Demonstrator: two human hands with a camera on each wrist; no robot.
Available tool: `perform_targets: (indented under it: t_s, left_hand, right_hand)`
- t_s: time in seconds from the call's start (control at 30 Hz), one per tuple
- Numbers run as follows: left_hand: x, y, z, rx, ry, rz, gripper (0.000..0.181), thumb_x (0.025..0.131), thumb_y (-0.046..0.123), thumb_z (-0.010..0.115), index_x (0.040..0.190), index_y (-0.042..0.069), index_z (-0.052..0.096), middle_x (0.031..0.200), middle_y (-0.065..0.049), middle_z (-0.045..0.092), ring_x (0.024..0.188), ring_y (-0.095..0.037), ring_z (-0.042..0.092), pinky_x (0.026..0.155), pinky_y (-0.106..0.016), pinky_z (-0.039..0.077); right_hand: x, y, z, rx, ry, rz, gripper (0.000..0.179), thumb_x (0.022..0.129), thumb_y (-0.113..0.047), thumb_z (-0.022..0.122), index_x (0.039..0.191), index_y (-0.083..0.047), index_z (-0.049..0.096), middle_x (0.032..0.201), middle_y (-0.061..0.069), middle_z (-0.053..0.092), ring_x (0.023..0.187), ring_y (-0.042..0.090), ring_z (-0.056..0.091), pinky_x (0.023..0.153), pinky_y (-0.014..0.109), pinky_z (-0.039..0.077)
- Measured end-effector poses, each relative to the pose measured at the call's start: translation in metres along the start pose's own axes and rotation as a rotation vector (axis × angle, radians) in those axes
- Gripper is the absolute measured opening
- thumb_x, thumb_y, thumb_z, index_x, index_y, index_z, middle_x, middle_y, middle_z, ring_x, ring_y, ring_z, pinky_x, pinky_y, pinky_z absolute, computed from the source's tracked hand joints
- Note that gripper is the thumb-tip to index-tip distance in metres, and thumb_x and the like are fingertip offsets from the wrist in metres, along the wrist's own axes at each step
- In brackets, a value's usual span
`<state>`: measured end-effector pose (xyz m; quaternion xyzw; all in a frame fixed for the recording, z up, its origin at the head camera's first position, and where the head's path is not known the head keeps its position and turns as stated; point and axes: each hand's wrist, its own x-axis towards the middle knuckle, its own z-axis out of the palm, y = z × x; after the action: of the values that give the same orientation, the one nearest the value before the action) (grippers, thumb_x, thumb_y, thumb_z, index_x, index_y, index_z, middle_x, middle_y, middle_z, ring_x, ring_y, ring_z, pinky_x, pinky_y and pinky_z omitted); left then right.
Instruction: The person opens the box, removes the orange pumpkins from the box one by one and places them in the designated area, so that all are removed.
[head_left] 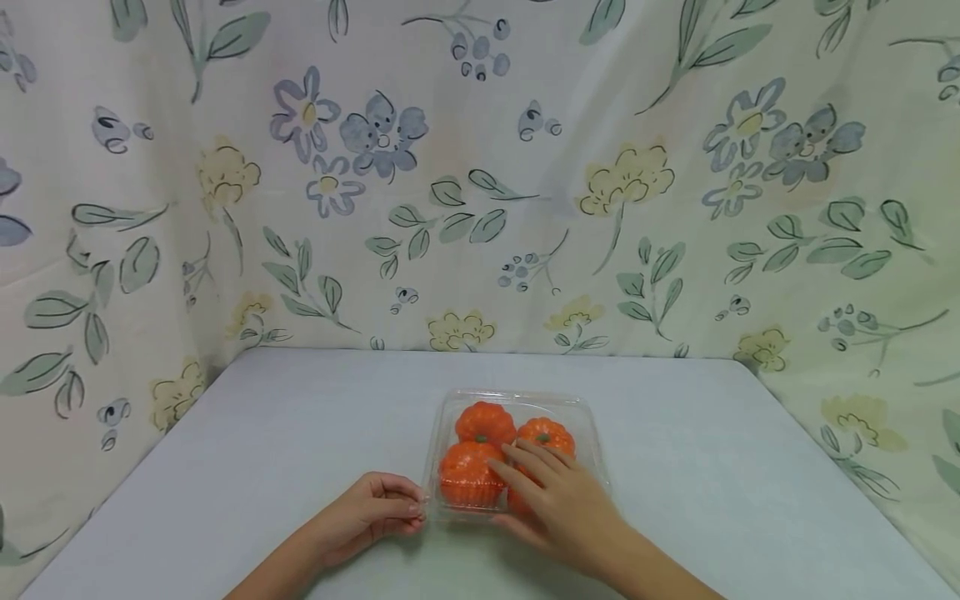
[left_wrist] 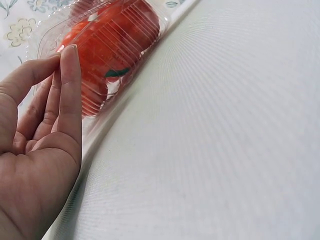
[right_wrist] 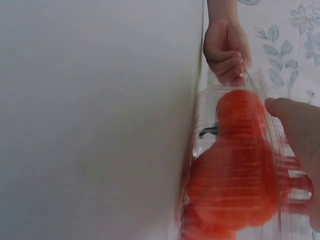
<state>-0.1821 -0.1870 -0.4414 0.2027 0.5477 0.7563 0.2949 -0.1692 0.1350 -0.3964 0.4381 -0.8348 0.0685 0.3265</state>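
A clear plastic clamshell box (head_left: 588,425) sits on the white table with several small orange pumpkins in it. One pumpkin (head_left: 484,421) lies at the back left, another (head_left: 471,467) in front of it, and a third (head_left: 551,430) at the back right. At the front left corner, my left hand (head_left: 367,512) pinches the rim between thumb and forefinger; the left wrist view shows the box's ribbed wall close by. My right hand (head_left: 562,508) spreads over the top of the box with relaxed fingers, partly covering the pumpkins on the right. Its thumb (right_wrist: 285,110) lies along the rim.
The white table (head_left: 315,417) extends around the box on all sides. Behind it and at both sides hangs a floral cloth (head_left: 450,150), meeting the table at its back edge.
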Motion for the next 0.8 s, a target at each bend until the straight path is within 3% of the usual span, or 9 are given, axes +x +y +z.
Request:
perform_targets:
  t_s: [0.17, 0.4, 0.8]
  left_hand:
    - [0.001, -0.001, 0.000, 0.003, -0.006, 0.003, 0.024, 0.103, -0.001, 0.058, 0.108, 0.011, 0.078, 0.097, 0.002, 0.079, 0.091, -0.006, 0.075, 0.082, -0.021, 0.061]
    - [0.002, -0.001, 0.000, 0.003, 0.002, -0.006, 0.022, 0.103, -0.001, 0.059, 0.108, 0.011, 0.077, 0.096, 0.002, 0.079, 0.090, -0.006, 0.075, 0.082, -0.021, 0.061]
    - [0.001, -0.003, -0.001, -0.010, -0.003, -0.002, 0.025, 0.102, -0.003, 0.058, 0.105, 0.013, 0.077, 0.095, 0.002, 0.078, 0.089, -0.005, 0.074, 0.081, -0.021, 0.061]
  right_hand:
    - [-0.008, 0.009, -0.002, 0.039, 0.079, -0.044, 0.051, 0.106, -0.055, 0.055, 0.132, -0.014, 0.072, 0.130, 0.007, 0.074, 0.120, 0.027, 0.070, 0.091, 0.048, 0.061]
    - [-0.017, 0.020, -0.009, 0.091, 0.135, -0.068, 0.044, 0.100, -0.050, 0.070, 0.129, -0.017, 0.074, 0.124, 0.004, 0.076, 0.111, 0.025, 0.074, 0.085, 0.046, 0.063]
    - [-0.035, 0.039, -0.022, 0.170, 0.075, 0.006, 0.042, 0.100, -0.056, 0.065, 0.123, -0.022, 0.076, 0.124, -0.002, 0.074, 0.114, 0.018, 0.071, 0.093, 0.036, 0.060]
